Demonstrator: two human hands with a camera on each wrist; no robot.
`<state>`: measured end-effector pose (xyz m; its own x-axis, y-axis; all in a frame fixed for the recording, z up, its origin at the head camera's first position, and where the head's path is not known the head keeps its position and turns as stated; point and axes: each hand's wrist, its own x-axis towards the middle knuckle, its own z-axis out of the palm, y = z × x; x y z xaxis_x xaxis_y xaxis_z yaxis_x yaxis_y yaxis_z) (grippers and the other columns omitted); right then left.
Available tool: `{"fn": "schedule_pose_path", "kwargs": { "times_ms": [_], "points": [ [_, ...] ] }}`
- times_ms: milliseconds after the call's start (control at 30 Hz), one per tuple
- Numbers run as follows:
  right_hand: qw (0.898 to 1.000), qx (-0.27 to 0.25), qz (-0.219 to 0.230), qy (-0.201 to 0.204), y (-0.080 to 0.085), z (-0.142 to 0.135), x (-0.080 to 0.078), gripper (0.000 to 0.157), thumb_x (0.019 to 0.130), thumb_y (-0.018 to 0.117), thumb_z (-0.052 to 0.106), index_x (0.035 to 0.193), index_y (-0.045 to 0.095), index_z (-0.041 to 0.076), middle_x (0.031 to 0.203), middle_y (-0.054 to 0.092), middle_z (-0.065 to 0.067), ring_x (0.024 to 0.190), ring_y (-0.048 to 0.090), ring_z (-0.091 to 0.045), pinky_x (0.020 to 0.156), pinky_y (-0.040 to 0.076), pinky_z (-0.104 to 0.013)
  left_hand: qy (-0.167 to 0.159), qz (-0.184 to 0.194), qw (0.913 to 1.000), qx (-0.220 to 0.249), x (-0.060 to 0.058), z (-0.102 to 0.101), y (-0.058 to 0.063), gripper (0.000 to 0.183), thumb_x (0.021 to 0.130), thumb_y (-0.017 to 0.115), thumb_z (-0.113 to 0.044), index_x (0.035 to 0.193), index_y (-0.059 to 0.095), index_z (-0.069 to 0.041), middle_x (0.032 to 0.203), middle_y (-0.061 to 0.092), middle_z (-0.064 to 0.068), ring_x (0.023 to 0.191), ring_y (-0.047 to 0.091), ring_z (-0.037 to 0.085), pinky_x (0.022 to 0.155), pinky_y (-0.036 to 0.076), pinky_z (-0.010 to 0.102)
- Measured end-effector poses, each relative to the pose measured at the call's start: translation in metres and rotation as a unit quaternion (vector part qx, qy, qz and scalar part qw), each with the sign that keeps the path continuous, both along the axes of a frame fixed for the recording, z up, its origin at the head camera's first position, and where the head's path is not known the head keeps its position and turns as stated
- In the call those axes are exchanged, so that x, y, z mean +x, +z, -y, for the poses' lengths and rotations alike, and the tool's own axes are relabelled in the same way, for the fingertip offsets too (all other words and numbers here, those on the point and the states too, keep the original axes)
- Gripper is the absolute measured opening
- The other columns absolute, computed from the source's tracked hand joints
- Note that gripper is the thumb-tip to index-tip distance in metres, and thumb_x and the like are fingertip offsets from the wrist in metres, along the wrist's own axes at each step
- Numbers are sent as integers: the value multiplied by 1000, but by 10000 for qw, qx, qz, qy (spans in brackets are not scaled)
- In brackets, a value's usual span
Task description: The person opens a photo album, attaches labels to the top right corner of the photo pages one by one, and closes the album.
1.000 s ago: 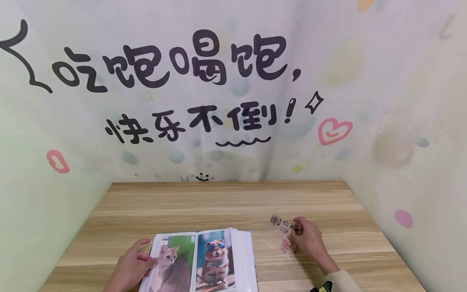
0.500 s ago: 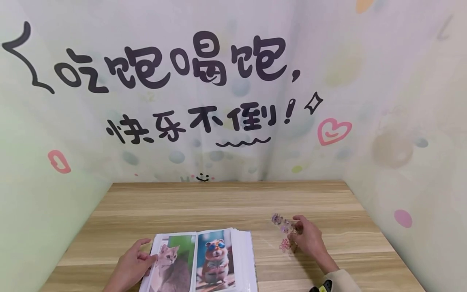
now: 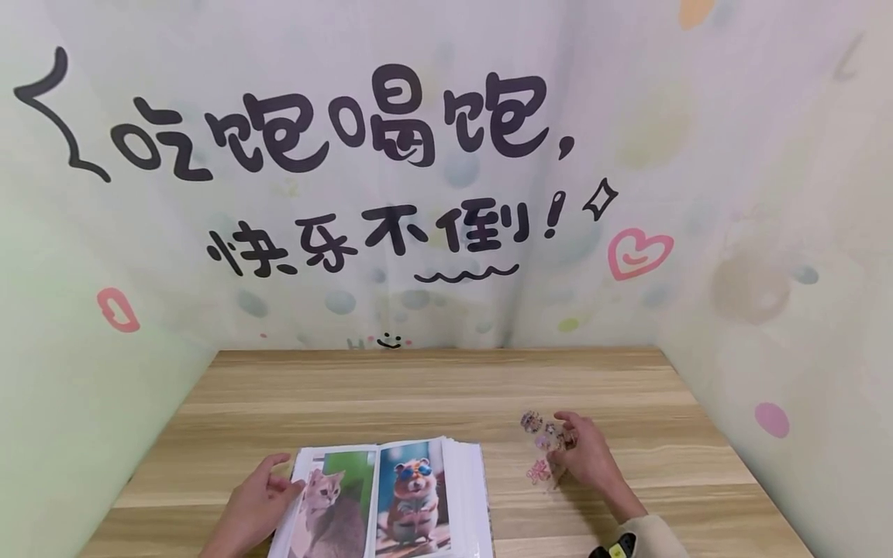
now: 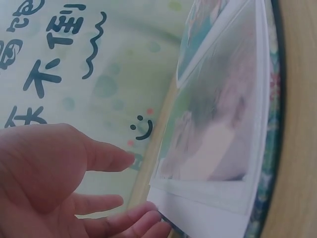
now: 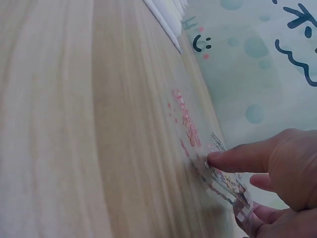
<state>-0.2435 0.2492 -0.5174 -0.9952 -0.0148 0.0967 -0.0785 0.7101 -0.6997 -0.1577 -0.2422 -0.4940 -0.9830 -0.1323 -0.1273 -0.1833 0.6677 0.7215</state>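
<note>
An open photo album [image 3: 469,496] lies on the table, with a cat photo [image 3: 335,504] on its left page and a photo of a hamster in sunglasses [image 3: 415,496] on its right. My left hand [image 3: 253,504] rests at the album's left edge. In the left wrist view its thumb stands apart from the pages, while the fingertips [image 4: 153,218] touch the lower corner. To the right of the album, my right hand [image 3: 587,453] pinches a clear sticker sheet [image 3: 539,470] by its right side. Pink and dark printed shapes show on the sheet; my fingers hide part of it.
The wooden table [image 3: 432,387] runs back to a pale printed wall hanging [image 3: 446,310] with black lettering. More hanging fabric encloses the left and right sides. A dark and yellow wrist strap [image 3: 617,547] sits at my right cuff.
The sticker sheet tilts and catches the light half a second ago, then its prints show clearly again. My right hand shifts very slightly left. My left hand stays at the album's edge.
</note>
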Motion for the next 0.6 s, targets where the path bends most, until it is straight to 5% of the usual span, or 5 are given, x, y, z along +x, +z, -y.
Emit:
{"fn": "schedule_pose_path", "kwargs": {
  "times_ms": [300,500,600],
  "points": [
    [9973,-707,172,-6,7,1,0,42,85,65,-8,126,58,-1,99,66,-14,84,62,-20,67,52,-27,-16,-774,9969,-140,-1,-16,5,54,91,70,-18,135,49,4,113,67,21,105,63,35,89,51,50],
    [9870,-1599,95,125,22,6,2,39,92,59,-7,130,56,1,95,65,-14,76,63,-15,67,52,-24,-128,-1222,9922,195,-3,-38,13,46,90,70,-13,131,55,2,106,68,14,99,64,30,79,53,40],
    [9782,-2047,-94,332,31,10,5,39,93,59,-7,131,54,-1,98,65,-18,77,65,-15,67,53,-25,-140,-1057,9934,417,-5,-51,17,45,91,69,-13,131,55,0,108,68,12,101,63,26,78,53,33]
  ]
}}
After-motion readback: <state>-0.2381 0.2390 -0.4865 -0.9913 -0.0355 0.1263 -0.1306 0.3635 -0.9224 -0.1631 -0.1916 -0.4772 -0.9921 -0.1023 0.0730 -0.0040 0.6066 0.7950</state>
